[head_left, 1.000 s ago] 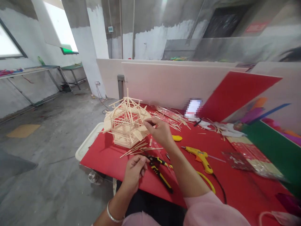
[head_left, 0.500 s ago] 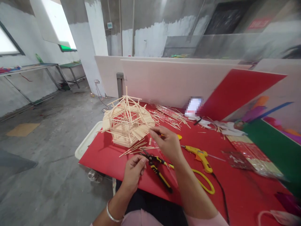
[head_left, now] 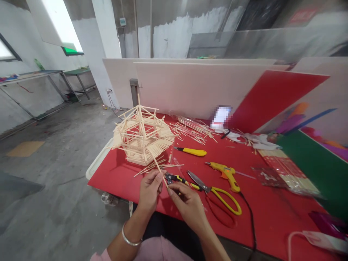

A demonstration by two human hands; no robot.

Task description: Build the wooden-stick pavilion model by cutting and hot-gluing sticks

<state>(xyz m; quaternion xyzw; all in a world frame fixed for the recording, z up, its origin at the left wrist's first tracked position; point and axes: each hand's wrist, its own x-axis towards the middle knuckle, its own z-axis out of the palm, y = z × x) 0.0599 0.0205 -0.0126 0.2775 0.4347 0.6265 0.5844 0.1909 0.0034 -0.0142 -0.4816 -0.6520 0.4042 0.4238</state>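
A thin wooden stick (head_left: 158, 165) slants between my two hands, its far end pointing at the stick model. My left hand (head_left: 149, 192) pinches it around the middle, and my right hand (head_left: 187, 204) has fingertips closed on its near end. Just beyond stands a many-sided house model (head_left: 140, 136) of pale sticks, with a peaked open roof frame and fanned eaves. Loose sticks (head_left: 152, 166) lie at its foot. Black-and-yellow pliers (head_left: 175, 177) rest behind my hands, partly hidden by them. Scissors (head_left: 208, 188) with one yellow and one red handle lie beside my right hand.
A yellow utility knife (head_left: 193, 151) and a yellow glue gun (head_left: 228, 175) with a black cord lie on the red table (head_left: 261, 217). Bagged sticks (head_left: 288, 174), a phone (head_left: 220, 117) and more loose sticks (head_left: 190, 130) are farther back. White boards (head_left: 190, 83) stand behind.
My right hand has come down from beside the model to meet my left hand, and a stick now shows between them. The knife and scissors are uncovered. The view has shifted slightly.
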